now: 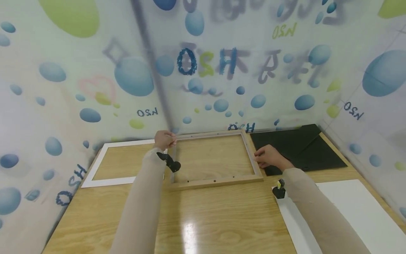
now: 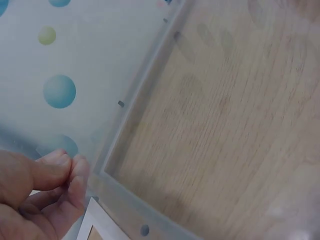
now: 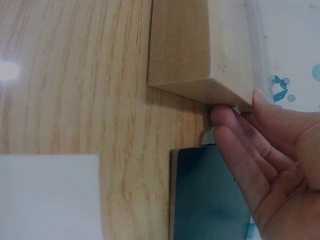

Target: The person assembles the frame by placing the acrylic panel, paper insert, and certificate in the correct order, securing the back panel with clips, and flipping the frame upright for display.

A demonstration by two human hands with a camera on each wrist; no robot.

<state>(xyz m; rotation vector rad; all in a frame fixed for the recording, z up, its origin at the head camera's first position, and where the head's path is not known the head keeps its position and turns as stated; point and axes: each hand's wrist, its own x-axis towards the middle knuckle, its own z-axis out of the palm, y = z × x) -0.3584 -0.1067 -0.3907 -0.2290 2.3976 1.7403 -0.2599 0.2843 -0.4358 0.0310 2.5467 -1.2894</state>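
Note:
A light wooden picture frame (image 1: 207,183) lies on the table in front of me, with small dark fittings along its rails. Over it spans a clear sheet (image 2: 200,75), showing faint reflections in the left wrist view and a pale see-through edge in the right wrist view. My left hand (image 1: 165,139) pinches the sheet's corner between thumb and fingers at the frame's far left corner. At the right side, my right hand (image 1: 269,157) holds the sheet's edge, thumb on top and fingertips right beside the frame's end (image 3: 195,65).
A white rectangular mat (image 1: 109,182) with an open middle lies at the left. At the back right is a black backing board (image 1: 304,151). A white board (image 1: 364,208) lies at the front right, partly under my right forearm. The patterned wall (image 1: 203,102) rises behind the table.

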